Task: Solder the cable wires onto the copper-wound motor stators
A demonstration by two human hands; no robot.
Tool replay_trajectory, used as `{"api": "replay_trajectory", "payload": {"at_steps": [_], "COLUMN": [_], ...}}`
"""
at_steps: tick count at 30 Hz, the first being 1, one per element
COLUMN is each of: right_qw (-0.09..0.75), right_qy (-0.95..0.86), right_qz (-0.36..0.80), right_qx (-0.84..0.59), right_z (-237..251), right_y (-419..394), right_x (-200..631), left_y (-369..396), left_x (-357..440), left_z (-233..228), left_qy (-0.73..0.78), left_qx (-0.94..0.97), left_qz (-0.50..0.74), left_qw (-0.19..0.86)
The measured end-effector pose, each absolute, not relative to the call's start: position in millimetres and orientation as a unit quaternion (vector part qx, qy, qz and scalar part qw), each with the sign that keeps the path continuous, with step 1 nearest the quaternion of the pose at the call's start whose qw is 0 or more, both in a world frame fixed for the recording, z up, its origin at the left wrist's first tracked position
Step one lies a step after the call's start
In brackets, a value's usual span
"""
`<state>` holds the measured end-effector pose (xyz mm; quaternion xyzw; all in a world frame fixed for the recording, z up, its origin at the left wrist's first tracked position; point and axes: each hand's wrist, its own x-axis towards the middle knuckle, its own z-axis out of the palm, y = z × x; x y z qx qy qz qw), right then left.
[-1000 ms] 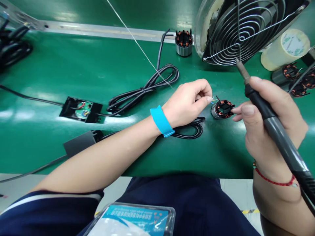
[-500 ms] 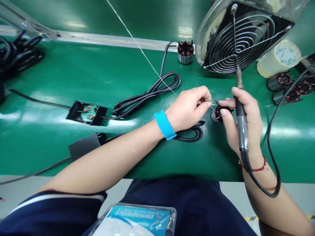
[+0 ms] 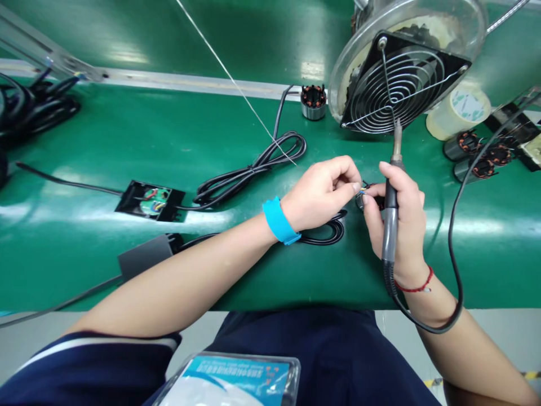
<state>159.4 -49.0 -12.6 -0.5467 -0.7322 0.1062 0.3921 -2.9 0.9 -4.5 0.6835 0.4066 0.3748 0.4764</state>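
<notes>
stator: small black-and-copper wound motor stator (image 3: 364, 196) sits on the green table (image 3: 127, 135) between the two hands, mostly hidden by fingertips; only a sliver shows.
leads: thin coloured wire ends (image 3: 366, 186) stick up at the stator top; too small to tell which is which.
left hand: left hand (image 3: 321, 193) pinched together on those wire ends, thumb and forefinger closed, blue wrist strap (image 3: 278, 220) on the forearm.
right hand: right hand (image 3: 401, 217) clamped around the grey-handled soldering iron (image 3: 389, 220), tip pointing up and away from the stator; its forefinger also touches the stator.
iron cord: black cord (image 3: 454, 237) loops from the handle round the right wrist to the far right.
risk 1: hot tip stands just in front of the round wire-grilled fan (image 3: 397, 79); a wrist tilt could knock it against the grille.
risk 2: both sets of fingertips crowd the leads; swinging the tip down leaves little room, burn likely.
risk 3: stator rests loose, held only by fingers; a tug on the leads could roll it or strain the winding.
risk 4: thin silver solder wire (image 3: 236, 84) hangs slanting just beyond the left hand; easy to snag.
nearby: coiled black power cable (image 3: 253, 169) and open black box with coloured wiring (image 3: 150, 200) to the left, well apart; further stators (image 3: 477, 152) and a pale tape roll (image 3: 459, 113) at right.
</notes>
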Motion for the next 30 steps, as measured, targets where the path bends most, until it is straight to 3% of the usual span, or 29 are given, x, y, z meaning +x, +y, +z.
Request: {"api": "replay_trajectory", "payload": {"at_steps": [8, 12, 18, 23, 30], "right_qw": [0.44, 0.453, 0.441, 0.434, 0.417], "right_qy": [-0.727, -0.728, -0.731, -0.733, -0.743], "right_qz": [0.123, 0.115, 0.123, 0.118, 0.119], "right_qx": [-0.513, -0.502, -0.507, -0.51, -0.51], "right_z": [-15.9, -15.8, -17.2, -19.5, -19.2], "right_y": [-47.0, -44.5, -43.0, -41.9, -41.7], "right_x": [159.7, 160.1, 161.7, 163.2, 164.6], "left_y": [1.7, 1.5, 8.0, 9.5, 4.2], "left_x": [-9.4, -8.7, -10.3, -9.6, -3.6], "left_z": [-10.6, -5.6, 11.3, 13.5, 2.6], "left_qy": [0.292, 0.367, 0.423, 0.416, 0.403], "left_qx": [0.815, 0.743, 0.633, 0.594, 0.604], "left_qz": [0.401, 0.376, 0.22, 0.237, 0.332], "left_qw": [0.299, 0.414, 0.609, 0.646, 0.602]}}
